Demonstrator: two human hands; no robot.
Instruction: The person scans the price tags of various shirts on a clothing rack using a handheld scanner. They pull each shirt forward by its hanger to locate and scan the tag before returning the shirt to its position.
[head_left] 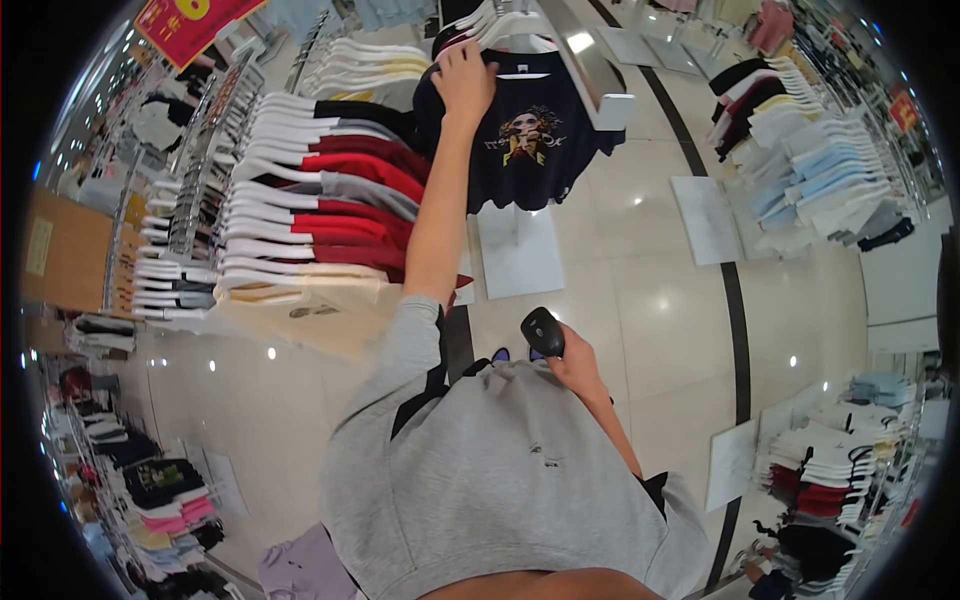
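Note:
A navy T-shirt (550, 100) with a printed figure on its chest hangs on a white hanger (522, 28) at the front end of a metal rail. My left hand (465, 85) reaches up to its left shoulder, the fingers bent over the cloth close to the collar. Low in front of my body, my right hand (578, 360) is wrapped around a black handheld barcode scanner (542, 331). The scanner's rounded head points up and to the left, apart from the shirt. The grip inside my palm is mostly hidden.
Left of my arm, red, grey and cream shirts (350, 220) hang closely packed on white hangers. The metal rail arm (585, 60) juts toward me beside the navy T-shirt. Another clothes rack (810, 150) stands right across the tiled floor (650, 330). A red sign (185, 25) hangs upper left.

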